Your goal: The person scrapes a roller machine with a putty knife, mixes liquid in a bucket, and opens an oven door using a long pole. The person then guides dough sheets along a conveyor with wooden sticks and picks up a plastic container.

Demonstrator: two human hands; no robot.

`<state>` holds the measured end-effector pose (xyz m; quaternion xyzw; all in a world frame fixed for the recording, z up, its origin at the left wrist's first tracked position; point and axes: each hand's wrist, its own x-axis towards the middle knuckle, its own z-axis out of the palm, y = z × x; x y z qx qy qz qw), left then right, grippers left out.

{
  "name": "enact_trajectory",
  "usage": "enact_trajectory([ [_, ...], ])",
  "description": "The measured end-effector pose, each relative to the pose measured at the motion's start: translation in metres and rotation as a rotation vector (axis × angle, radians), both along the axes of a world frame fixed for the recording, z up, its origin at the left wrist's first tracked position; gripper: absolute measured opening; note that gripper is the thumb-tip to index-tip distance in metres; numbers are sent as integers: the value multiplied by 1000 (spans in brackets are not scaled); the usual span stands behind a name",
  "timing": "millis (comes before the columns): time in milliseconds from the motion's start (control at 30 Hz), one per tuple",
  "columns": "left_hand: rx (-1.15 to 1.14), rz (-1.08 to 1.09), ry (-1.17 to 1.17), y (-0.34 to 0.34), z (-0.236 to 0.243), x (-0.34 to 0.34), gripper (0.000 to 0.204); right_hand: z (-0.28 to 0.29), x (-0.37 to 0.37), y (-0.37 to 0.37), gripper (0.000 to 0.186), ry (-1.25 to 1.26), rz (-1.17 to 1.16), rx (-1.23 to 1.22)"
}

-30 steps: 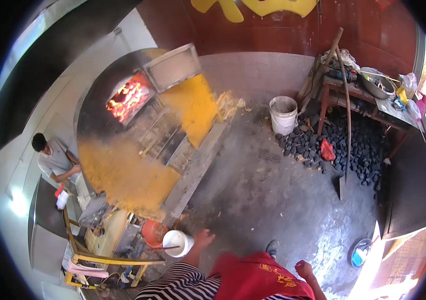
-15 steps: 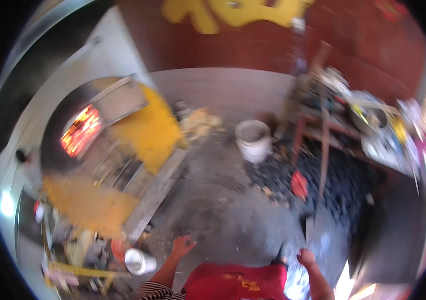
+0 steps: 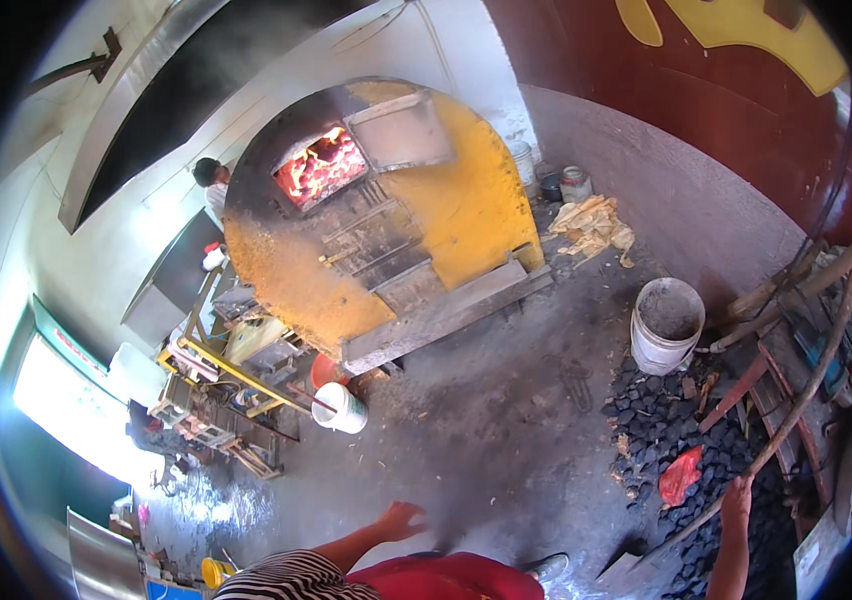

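Observation:
My right hand (image 3: pixel 738 488) is closed on the long wooden handle of a shovel (image 3: pixel 796 410) at the lower right, whose metal blade (image 3: pixel 622 566) rests low by the floor beside a pile of black coal (image 3: pixel 646 430). A crumpled red plastic bag (image 3: pixel 680 470) lies on the coal, left of that hand. My left hand (image 3: pixel 401 520) hangs over the concrete floor at lower center, fingers loosely apart and holding nothing. Ahead stands a large soot-and-yellow oven (image 3: pixel 476 190), flames showing in its opening (image 3: pixel 318 165).
A person (image 3: pixel 214 178) is behind the oven's left side. A dirty white bucket (image 3: pixel 666 330) stands by the coal; another white bucket (image 3: pixel 341 410) is beside the yellow-framed stand (image 3: pixel 236 370). Crumpled tan material (image 3: pixel 586 225) lies by the wall. A cluttered rack (image 3: pixel 781 430) borders the right.
My view has swung, bringing more of the left wall and doorway in. My right hand has moved forward and taken hold of the shovel handle; my left hand is still empty.

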<state>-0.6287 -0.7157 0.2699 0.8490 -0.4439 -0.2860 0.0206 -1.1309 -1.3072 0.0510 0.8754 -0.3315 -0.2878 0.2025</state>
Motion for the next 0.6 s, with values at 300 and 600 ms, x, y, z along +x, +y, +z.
enact_trajectory([
  [300,-65,129,58,-2,-26,-24,46,-20,-17,-62,35,188,179,-191],
  [600,-17,-16,161,-58,-27,-80,44,77,-9,-22,26,295,345,90],
])
